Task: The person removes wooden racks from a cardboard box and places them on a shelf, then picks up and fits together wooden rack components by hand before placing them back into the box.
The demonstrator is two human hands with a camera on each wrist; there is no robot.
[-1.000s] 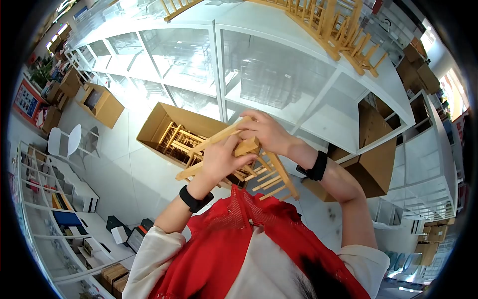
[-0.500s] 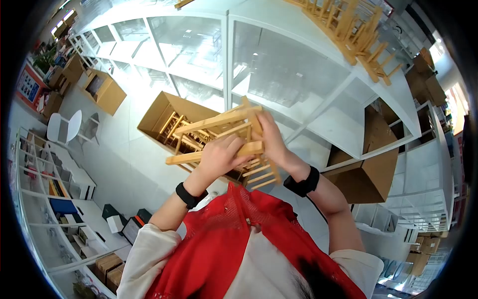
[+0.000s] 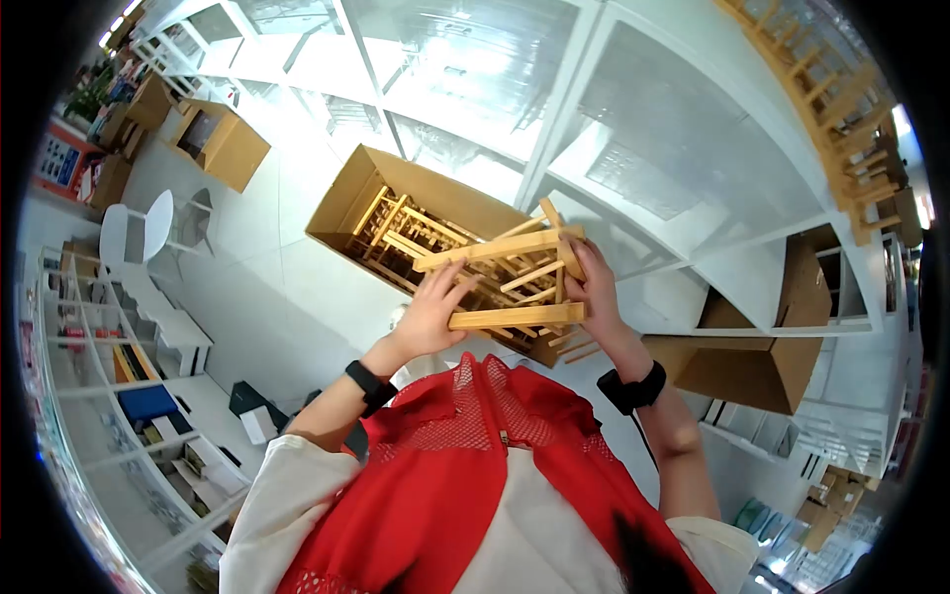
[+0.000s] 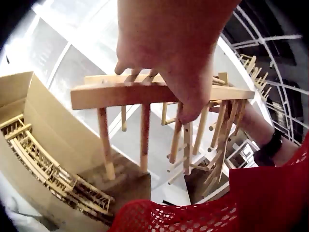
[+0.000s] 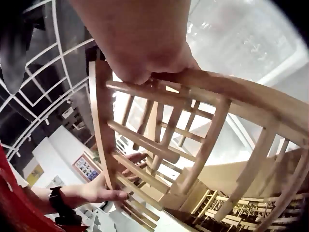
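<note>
A slatted wooden rack (image 3: 495,247) with long bars and several round dowels is held in both hands, overlapping the right end of a cardboard box (image 3: 346,188) in the head view. My left hand (image 3: 426,315) grips the rack's left side; in the left wrist view its thumb hangs over a thick bar (image 4: 120,95). At the rack's right end, my right hand (image 3: 597,287) holds the frame where the bars meet. Its fingertips are partly hidden by wood in the right wrist view. More wooden racks (image 3: 416,223) lie packed inside the box.
A white shelving unit (image 3: 584,89) with glass-like panels stands behind the box. More wooden racks (image 3: 841,109) rest on its top at the right. Another open cardboard box (image 3: 742,366) sits to the right. A white chair (image 3: 139,228) and a carton (image 3: 223,144) are at the left.
The hands have moved apart, the left now farther along the rack and the right at its end. The rack has turned and come over the box's right end. The head view has shifted.
</note>
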